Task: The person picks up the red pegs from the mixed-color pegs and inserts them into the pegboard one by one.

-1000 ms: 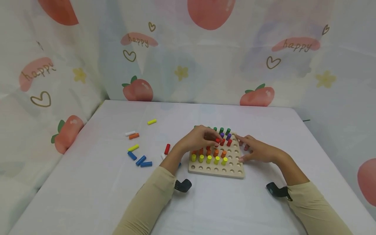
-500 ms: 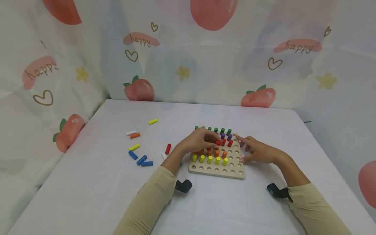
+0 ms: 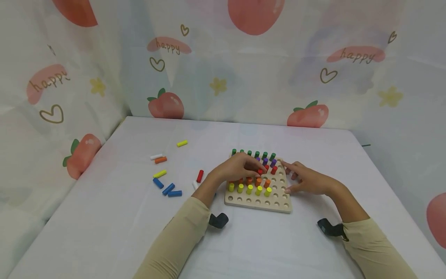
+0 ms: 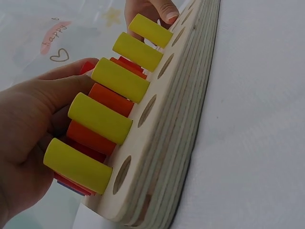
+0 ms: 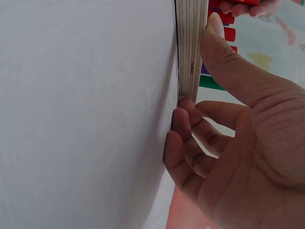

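My left hand is over the wooden pegboard, pinching a red peg between thumb and fingers. Whether the peg's lower end sits in a hole is hidden. At the board's right side, my right hand touches the edge with its thumb, while other fingertips meet the far corner. Upright pegs stand in rows: green at the back, then purple, red, orange and yellow. The left hand hides part of the middle rows.
Left of the board lie loose pegs: several blue, a red, an orange, white and yellow. Black wrist-worn devices jut from the sleeves. A printed cloth hangs behind the white table.
The head view has shifted slightly. The left hand stays over the red row and its fingers sit a little lower with the red peg. The right hand stays at the board's edge.
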{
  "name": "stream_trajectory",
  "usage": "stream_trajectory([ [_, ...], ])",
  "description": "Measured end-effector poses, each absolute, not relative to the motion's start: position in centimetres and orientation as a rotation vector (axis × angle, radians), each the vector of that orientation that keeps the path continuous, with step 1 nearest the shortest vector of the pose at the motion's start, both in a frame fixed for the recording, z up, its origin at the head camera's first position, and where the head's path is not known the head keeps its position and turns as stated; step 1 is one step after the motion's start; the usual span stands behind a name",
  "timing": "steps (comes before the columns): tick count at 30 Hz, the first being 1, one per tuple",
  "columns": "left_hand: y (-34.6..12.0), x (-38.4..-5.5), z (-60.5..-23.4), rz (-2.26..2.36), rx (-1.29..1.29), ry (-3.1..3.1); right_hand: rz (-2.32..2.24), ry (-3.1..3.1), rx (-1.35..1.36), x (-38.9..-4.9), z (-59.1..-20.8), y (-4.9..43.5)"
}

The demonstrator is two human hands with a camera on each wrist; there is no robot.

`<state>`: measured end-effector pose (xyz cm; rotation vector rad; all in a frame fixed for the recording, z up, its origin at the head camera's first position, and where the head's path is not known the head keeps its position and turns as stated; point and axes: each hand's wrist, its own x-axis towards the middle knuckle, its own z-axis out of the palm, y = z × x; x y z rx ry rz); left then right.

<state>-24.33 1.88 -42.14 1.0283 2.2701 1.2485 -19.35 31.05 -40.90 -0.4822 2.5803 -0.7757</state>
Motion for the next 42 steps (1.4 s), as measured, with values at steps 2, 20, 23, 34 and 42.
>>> stream_trajectory([
  [2,1.94,-24.29,-42.11,1.209,1.048,2.289,-0.777,2.584,-0.488,-19.36,-40.91,31.05],
  [20,2.48,-24.44,-42.40,1.137,1.061,2.361,-0.803,2.570,-0.477,-19.36,-40.65,31.07],
  [23,2.49,-24.35,-42.33,1.126,1.047,2.374,-0.804,2.571,-0.481,-19.40,-40.76,31.14],
  [34,2.61,-24.22,-42.12,1.112,1.034,2.389,-0.779,2.590,-0.498,-19.30,-40.71,31.08],
  [42,2.47,-24.10,-42.21,1.130,0.993,2.381,-0.767,2.595,-0.515,-19.32,-40.98,31.16],
])
